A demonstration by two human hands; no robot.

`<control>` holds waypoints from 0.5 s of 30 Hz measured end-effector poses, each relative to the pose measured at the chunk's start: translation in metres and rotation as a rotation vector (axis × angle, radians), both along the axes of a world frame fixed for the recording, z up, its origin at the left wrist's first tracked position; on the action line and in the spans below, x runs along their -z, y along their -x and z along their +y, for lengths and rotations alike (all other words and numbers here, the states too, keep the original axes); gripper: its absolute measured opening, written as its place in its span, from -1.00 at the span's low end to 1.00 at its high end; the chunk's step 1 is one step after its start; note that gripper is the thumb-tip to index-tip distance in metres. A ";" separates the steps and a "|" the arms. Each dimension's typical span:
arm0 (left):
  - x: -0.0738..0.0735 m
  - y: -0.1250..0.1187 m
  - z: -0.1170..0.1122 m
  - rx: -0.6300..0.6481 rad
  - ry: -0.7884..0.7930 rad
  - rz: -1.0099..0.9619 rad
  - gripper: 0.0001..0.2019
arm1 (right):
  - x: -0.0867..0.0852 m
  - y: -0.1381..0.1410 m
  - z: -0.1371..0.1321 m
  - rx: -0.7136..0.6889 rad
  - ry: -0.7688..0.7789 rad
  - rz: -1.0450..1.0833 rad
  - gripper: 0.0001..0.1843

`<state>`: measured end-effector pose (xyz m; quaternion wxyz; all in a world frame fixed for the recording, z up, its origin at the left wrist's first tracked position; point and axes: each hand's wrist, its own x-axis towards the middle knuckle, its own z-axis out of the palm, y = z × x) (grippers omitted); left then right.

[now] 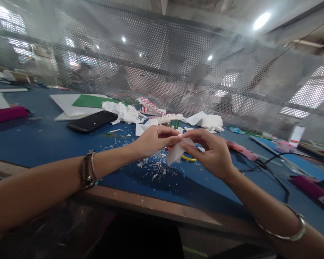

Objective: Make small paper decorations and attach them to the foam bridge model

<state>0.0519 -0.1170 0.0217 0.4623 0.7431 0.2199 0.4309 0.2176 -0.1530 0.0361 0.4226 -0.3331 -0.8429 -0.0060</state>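
Between my two hands is a small piece of white paper point(175, 154), pinched at its upper edge and hanging down over the table. My left hand point(157, 141) closes thumb and fingers on its left side. From the right, my right hand point(212, 151) pinches the same piece, fingertips almost touching those of the left. Below lie many tiny white paper scraps point(158, 168). A yellow-handled tool point(188, 158), perhaps scissors, is partly hidden behind the right hand. Just beyond, white and pink pieces on green and red stems point(172, 118) stand in a row.
A black phone point(92, 121) lies left, near white and green sheets point(90, 101) and a crumpled white pile point(122, 112). At right are a pink glue gun point(242, 150), black cables point(283, 180) and a magenta power strip point(313, 192). A perforated metal screen point(156, 57) rises behind.
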 end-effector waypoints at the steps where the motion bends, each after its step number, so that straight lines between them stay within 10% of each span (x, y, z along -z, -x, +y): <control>1: 0.001 0.000 0.001 0.011 0.007 -0.005 -0.83 | -0.001 -0.001 0.000 0.005 -0.001 -0.026 -0.87; 15: 0.003 0.001 0.006 0.048 -0.013 -0.004 -0.84 | -0.007 -0.002 -0.004 0.066 -0.036 -0.118 -0.88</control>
